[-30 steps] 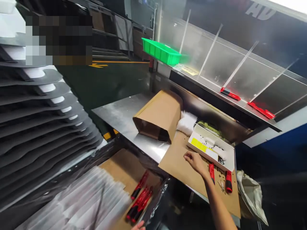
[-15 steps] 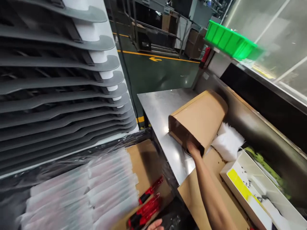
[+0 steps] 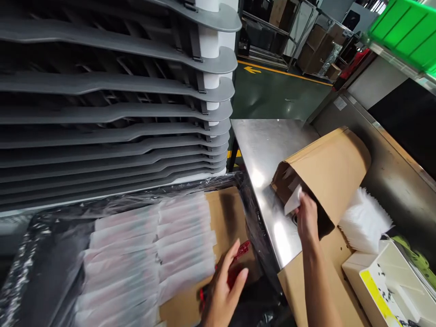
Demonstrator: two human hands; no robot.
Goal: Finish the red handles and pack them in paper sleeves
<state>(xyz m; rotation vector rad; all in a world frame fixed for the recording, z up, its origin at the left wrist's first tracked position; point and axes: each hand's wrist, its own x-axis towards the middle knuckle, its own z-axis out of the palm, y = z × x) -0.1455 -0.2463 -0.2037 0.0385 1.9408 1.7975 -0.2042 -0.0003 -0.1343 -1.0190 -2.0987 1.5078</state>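
Two hands: right hand [image 3: 306, 219], grip narrow on a white slip [image 3: 293, 200] at the mouth of a kraft paper bag [image 3: 330, 172] on the steel desk [image 3: 265, 159]; left hand [image 3: 223, 290], grip wide, over red-handled tools [image 3: 242, 250].
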